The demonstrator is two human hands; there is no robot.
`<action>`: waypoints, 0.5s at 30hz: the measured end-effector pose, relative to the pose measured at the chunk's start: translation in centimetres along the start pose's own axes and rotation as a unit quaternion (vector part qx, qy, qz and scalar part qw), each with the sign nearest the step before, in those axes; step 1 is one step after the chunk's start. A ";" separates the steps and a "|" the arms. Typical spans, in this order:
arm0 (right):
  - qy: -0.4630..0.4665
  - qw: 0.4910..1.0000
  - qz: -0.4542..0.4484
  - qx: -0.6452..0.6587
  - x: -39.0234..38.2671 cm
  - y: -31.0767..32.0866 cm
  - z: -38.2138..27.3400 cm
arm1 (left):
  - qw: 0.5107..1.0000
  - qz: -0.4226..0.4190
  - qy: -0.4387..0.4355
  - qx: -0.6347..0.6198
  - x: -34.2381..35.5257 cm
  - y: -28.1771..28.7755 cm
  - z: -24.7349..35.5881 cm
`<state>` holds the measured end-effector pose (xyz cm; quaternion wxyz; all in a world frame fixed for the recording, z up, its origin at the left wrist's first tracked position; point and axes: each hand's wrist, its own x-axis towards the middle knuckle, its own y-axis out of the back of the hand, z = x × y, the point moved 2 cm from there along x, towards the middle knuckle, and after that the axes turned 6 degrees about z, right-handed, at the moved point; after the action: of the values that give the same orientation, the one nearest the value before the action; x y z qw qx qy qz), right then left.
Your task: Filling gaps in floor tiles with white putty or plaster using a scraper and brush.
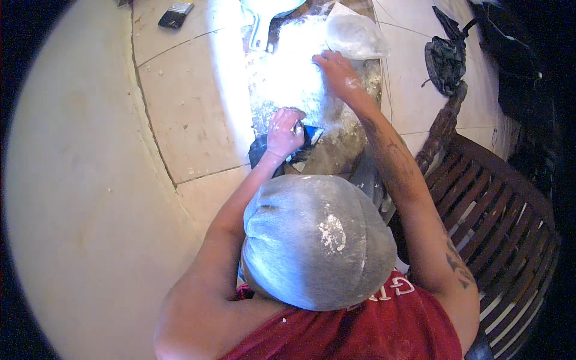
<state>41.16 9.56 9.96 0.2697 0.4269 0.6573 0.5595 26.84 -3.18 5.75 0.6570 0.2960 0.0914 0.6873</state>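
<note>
My left hand [285,132] is closed around a small tool with a blue part [311,135] and a glint of metal, low over the dusty work surface [351,138]. Its exact kind is partly hidden by my fingers. Farther forward and to the right, my right hand [339,72] reaches over white material, fingers stretched to the left. White residue marks both hands. Beside the right hand lies a clear plastic bag [357,37] with whitish contents. Harsh light washes out the white patch [294,72] between and ahead of my hands.
A white pan-like thing with a handle [261,30] lies at the far edge. A wide brush [176,15] rests on the floor tiles [186,108], far left. On the right are a dark crumpled item [445,63] and a slatted wooden chair [498,240].
</note>
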 end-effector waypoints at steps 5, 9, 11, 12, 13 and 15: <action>0.035 0.998 -0.027 -0.035 -2.4 -1.6 -0.3 | 1.000 0.001 -0.001 -0.005 0.1 -0.4 0.2; -0.010 0.999 -0.030 0.014 -1.4 -0.3 0.3 | 1.000 -0.013 0.010 0.009 -0.1 0.0 0.1; -0.021 1.000 -0.013 0.011 -0.6 -0.2 0.9 | 1.000 -0.010 0.001 0.014 0.0 -0.1 0.2; -0.022 1.000 -0.007 0.006 -0.4 -0.1 1.0 | 1.000 -0.010 0.001 0.013 0.1 -0.2 0.2; -0.023 1.000 -0.001 0.002 -0.6 -0.4 1.4 | 1.000 -0.003 0.002 0.004 0.1 -0.3 0.3; -0.001 1.000 0.000 -0.007 -1.8 -1.2 1.2 | 1.000 0.003 0.003 -0.006 0.2 -0.6 0.5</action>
<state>42.72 8.61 8.30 0.2735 0.4260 0.6528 0.5635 27.61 -3.06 5.92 0.6565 0.2900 0.0882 0.6907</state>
